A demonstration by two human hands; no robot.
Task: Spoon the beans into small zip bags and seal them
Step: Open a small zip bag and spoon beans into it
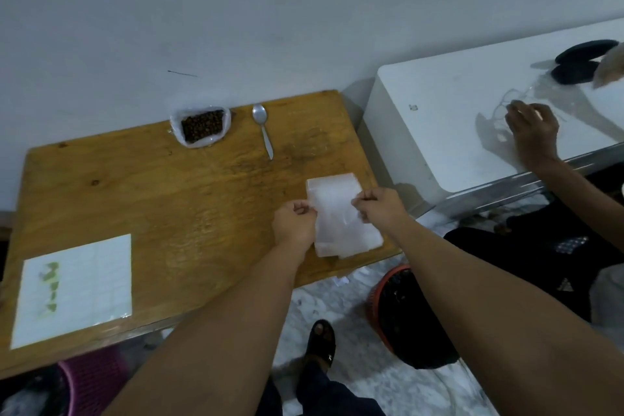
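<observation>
While left hand [293, 223] and right hand [380, 208] pinch one bag stack [337, 213] with curled fingers, one spoon [263, 127] and one bean pouch [201, 127] lie beyond.

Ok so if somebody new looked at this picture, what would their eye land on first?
Probably the two hands: the left hand and right hand pinch a stack of clear zip bags from either side, near the right front of the wooden table. At the table's far edge sits an open bag of dark beans, with a metal spoon lying just to its right, not touching it.
</observation>
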